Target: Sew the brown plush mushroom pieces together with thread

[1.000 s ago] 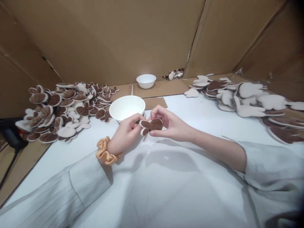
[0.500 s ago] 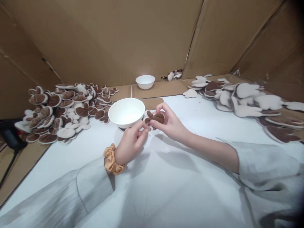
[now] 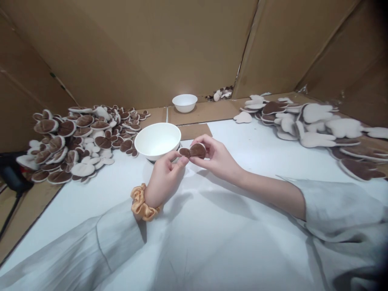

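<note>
Between my two hands is a small brown plush piece (image 3: 197,150) with a pale edge and rounded lobes. My right hand (image 3: 216,158) pinches its right side between thumb and fingers. The fingertips of my left hand (image 3: 168,171) are closed on its left end, and an orange scrunchie (image 3: 142,203) circles that wrist. Just behind my left hand stands a white bowl (image 3: 157,140); the part of it nearest me is hidden by the hand.
To the left lies a heap of brown and white plush pieces (image 3: 83,167). Larger flat pieces (image 3: 317,137) are piled at the right. A smaller white bowl (image 3: 184,103) sits at the back, near a few scraps (image 3: 222,94). Cardboard walls (image 3: 145,48) enclose the table.
The plush piece has turned, its lobes now lying more in a line from left to right. Both hands have shifted only slightly and keep hold of it.
</note>
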Tool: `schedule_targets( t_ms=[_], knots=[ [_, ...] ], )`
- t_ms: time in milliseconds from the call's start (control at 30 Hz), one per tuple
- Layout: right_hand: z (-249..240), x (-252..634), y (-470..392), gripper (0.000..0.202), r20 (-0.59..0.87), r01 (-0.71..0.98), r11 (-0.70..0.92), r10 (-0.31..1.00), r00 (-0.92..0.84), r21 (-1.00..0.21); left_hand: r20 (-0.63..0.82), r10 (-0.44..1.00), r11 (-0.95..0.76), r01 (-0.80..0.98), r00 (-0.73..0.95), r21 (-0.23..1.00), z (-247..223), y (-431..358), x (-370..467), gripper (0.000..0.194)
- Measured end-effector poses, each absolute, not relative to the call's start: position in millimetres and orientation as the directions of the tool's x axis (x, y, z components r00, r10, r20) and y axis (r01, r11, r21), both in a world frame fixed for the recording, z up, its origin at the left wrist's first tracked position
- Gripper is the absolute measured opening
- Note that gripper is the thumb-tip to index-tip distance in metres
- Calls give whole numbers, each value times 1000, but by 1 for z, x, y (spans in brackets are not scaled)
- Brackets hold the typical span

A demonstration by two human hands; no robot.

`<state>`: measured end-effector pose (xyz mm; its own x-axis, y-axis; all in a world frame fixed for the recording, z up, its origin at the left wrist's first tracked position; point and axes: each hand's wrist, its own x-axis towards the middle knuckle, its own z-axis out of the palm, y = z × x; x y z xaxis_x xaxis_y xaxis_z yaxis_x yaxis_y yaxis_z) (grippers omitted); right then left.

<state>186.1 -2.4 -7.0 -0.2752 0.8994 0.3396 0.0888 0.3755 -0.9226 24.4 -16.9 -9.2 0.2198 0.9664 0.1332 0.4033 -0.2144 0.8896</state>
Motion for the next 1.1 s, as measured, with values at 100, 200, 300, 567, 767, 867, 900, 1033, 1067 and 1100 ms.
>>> schedule_targets(
  t_ms=[100, 200, 300, 567, 767, 867, 900, 1033, 1067, 1100],
  knots=[
    [-6, 185, -4, 16, 307, 63, 340, 903, -299, -938, 142, 967, -222, 422, 213, 879, -7, -16, 26, 28],
    [-5, 184, -5, 18, 221, 22, 242, 916, -333, -970, 136, 971, -211, 434, 197, 876, -5, -16, 28, 25],
    [-5, 183, -5, 18, 69, -33, 62, 935, -347, -998, 141, 975, -202, 429, 169, 880, -5, -16, 28, 23],
    [-8, 182, -7, 13, -44, -194, -108, 950, -309, -975, 199, 971, -239, 472, 133, 849, -8, -19, 27, 20],
    [2, 183, -11, 11, -85, -169, -130, 964, -253, -977, 193, 971, -237, 440, 144, 866, -8, -19, 28, 17],
    [5, 183, -12, 12, -91, -162, -135, 964, -250, -977, 175, 974, -221, 419, 145, 881, -8, -19, 29, 17],
    [5, 183, -12, 13, -88, -160, -132, 963, -255, -978, 169, 975, -215, 412, 146, 885, -8, -19, 29, 17],
    [5, 183, -11, 10, -87, -137, -131, 954, -287, -982, 145, 981, -185, 376, 133, 908, -8, -19, 28, 18],
    [4, 184, -11, 10, -85, -127, -127, 952, -293, -984, 135, 982, -174, 368, 128, 913, -8, -18, 28, 18],
    [3, 184, -11, 11, -73, -119, -113, 953, -295, -986, 125, 984, -162, 360, 124, 919, -8, -18, 28, 18]
  ],
)
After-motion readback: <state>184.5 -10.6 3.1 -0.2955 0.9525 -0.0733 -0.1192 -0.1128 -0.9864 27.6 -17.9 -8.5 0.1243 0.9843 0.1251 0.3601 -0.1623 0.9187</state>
